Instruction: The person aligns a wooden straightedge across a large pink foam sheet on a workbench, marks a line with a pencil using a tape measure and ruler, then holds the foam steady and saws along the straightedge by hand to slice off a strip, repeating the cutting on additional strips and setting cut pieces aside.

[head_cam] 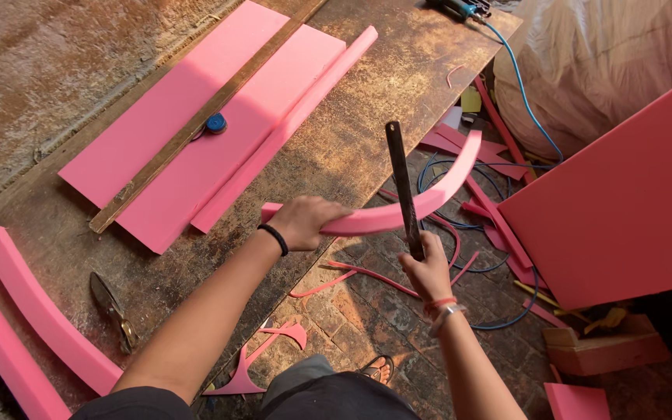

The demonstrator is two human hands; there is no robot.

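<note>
Pink foam, cut into a long curved strip (pixel 398 204), is clamped in the left hand (pixel 305 222), whose fingers wrap over its top edge near one end; a black band sits on that wrist. The strip arcs up and away to the right, out past the edge of the workbench (pixel 367 124) and above the brick floor (pixel 351 311). The right hand (pixel 428 272) is closed in a fist around the lower end of a dark, narrow blade (pixel 402 187), which stands nearly upright and crosses the strip just beside that hand.

On the bench, well apart from the hands, lie a flat pink foam sheet (pixel 188 148) with a long wooden straightedge (pixel 196 124) across it and a small blue round object (pixel 215 123) touching the straightedge. Two more curved pink strips (pixel 33 311) rest at the bench's near left corner, with metal shears (pixel 114 311) beside them. Thin pink offcuts (pixel 351 272) and a blue cable (pixel 523 101) litter the floor. A large pink board (pixel 624 210) leans at the right, with a small cardboard box (pixel 600 350) below it.
</note>
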